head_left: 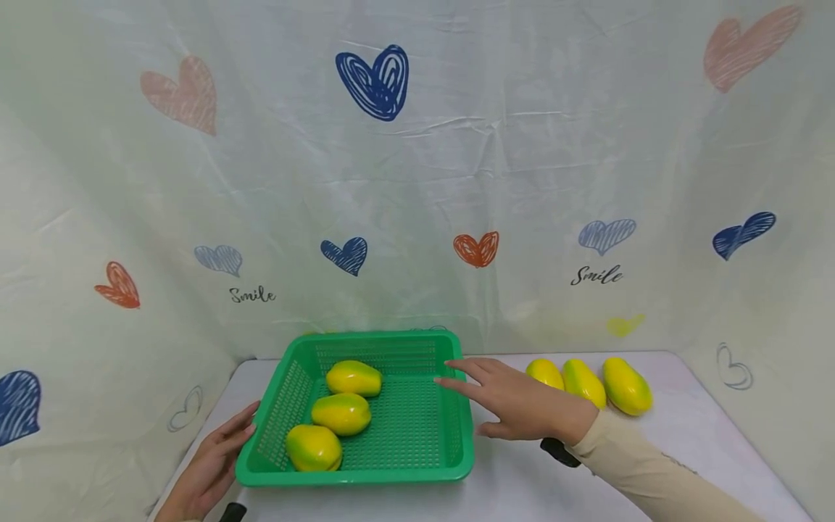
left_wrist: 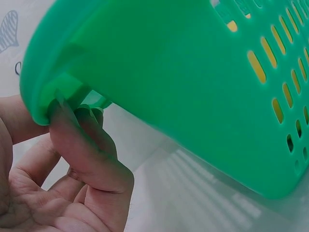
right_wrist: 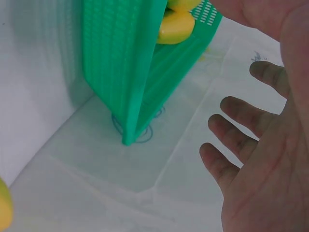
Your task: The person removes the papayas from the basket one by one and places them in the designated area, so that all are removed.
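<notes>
A green plastic basket [head_left: 404,435] with slotted walls stands on the table. Along its left side lie three yellow-green papayas [head_left: 353,378], one behind another. My left hand [head_left: 212,457] holds the basket's left rim; in the left wrist view its fingers [left_wrist: 91,159] curl up under the lip. Over the right rim my right hand [head_left: 515,395] is spread with nothing in it, its fingertips reaching above the basket's inside. The right wrist view shows those fingers [right_wrist: 236,135] apart from one another, beside the basket [right_wrist: 140,72].
Three more papayas [head_left: 626,386] sit in a row on the white table [head_left: 678,449], right of the basket and partly behind the right hand. A pale curtain [head_left: 417,181] printed with hearts hangs close behind the table and along both sides.
</notes>
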{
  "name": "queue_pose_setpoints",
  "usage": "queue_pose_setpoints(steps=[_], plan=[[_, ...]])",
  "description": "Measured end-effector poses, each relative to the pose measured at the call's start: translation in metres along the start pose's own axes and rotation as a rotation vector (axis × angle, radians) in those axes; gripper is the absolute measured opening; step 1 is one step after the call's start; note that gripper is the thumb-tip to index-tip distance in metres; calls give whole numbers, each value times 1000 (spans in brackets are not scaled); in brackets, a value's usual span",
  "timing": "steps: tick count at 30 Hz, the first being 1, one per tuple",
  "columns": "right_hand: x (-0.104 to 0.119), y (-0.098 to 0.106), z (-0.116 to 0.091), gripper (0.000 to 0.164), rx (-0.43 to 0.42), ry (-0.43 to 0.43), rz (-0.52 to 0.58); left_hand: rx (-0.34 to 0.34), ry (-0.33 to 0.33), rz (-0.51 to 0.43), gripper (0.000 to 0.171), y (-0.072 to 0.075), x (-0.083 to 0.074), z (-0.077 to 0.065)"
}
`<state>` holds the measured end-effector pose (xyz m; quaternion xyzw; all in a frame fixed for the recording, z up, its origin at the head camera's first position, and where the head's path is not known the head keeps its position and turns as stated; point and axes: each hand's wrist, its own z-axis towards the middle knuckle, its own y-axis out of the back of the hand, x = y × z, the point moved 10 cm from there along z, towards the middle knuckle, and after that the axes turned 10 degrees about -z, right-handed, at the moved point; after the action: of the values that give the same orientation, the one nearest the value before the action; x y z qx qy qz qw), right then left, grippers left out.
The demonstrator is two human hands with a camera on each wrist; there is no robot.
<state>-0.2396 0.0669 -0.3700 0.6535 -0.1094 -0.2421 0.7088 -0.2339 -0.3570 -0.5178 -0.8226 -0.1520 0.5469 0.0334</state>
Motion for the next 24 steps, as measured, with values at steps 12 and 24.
queue_pose_setpoints(steps=[12,24], plan=[[20,-11,36,85,38,48,20,-5,-5,-15,73,4,0,0],[38,-18,67,84,88,95,4,-19,4,-9,79,2,1,2]])
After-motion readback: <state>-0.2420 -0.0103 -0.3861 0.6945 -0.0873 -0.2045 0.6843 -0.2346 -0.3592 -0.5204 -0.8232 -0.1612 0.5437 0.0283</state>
